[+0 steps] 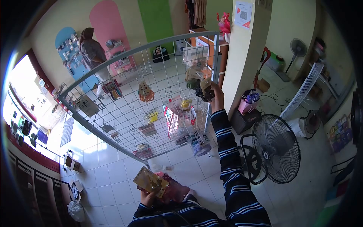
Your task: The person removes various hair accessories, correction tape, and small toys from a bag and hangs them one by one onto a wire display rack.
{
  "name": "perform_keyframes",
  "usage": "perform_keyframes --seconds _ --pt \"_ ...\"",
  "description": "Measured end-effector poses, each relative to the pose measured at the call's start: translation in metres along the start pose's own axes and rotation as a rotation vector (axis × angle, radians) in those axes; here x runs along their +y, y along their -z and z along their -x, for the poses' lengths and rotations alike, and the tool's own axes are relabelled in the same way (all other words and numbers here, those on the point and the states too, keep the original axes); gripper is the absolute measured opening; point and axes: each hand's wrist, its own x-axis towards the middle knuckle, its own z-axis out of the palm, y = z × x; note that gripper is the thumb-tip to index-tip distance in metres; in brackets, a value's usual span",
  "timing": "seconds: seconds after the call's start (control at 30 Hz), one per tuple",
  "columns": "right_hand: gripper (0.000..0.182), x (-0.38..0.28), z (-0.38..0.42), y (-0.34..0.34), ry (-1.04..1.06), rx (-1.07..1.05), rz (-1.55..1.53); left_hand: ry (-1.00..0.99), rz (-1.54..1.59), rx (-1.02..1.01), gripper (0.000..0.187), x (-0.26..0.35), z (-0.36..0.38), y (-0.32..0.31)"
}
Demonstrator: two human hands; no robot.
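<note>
My right hand (216,98) is stretched out to the upper right part of a wire grid rack (124,102). Its fingers are closed on a brown card with dark items (206,90), among other carded goods (193,78) hanging there. Low in front of my body, my left hand (148,198) grips a gold-coloured card pack (151,181). A dark red packet (176,189) lies under that pack, against the same hand. Small goods hang lower on the grid, including a bunch of orange-brown bands (145,92) and a pale purple bundle (199,145).
A large black fan (276,147) stands to the right of my arm, beside a pillar (242,56). Behind the rack a person (90,49) stands by a blue wall display (68,49). At lower left are an open box (76,189) and a white plastic bag (76,210).
</note>
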Motion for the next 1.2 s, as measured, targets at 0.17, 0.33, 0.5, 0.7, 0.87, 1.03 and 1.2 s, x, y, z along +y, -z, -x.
perform_keyframes --seconds 0.17,0.33,0.5,0.7,0.87,1.03,1.2 --pt "0.049 0.001 0.012 0.001 -0.061 0.103 0.022 -0.004 0.024 0.038 0.038 0.004 0.005 0.003" --pt "0.055 0.003 0.025 0.001 -0.075 0.135 0.021 -0.014 0.009 0.034 0.04 0.015 0.011 0.013" --pt "0.045 0.016 0.05 0.016 0.001 0.397 0.12 -0.024 0.039 0.077 0.041 0.019 0.011 0.04" --pt "0.029 0.022 0.187 -0.03 0.183 0.397 0.477 0.036 0.179 0.079 0.04 0.026 0.014 0.111" --pt "0.018 0.095 0.311 -0.143 -0.199 -0.198 0.51 0.036 0.35 0.085 0.039 0.041 0.023 0.2" --pt "0.034 0.172 0.383 -0.277 -0.478 -0.622 0.595 -0.125 0.383 0.217 0.035 0.064 0.014 0.313" --pt "0.037 0.213 0.386 -0.358 -0.502 -0.704 0.465 -0.221 0.482 0.39 0.03 0.103 -0.021 0.375"
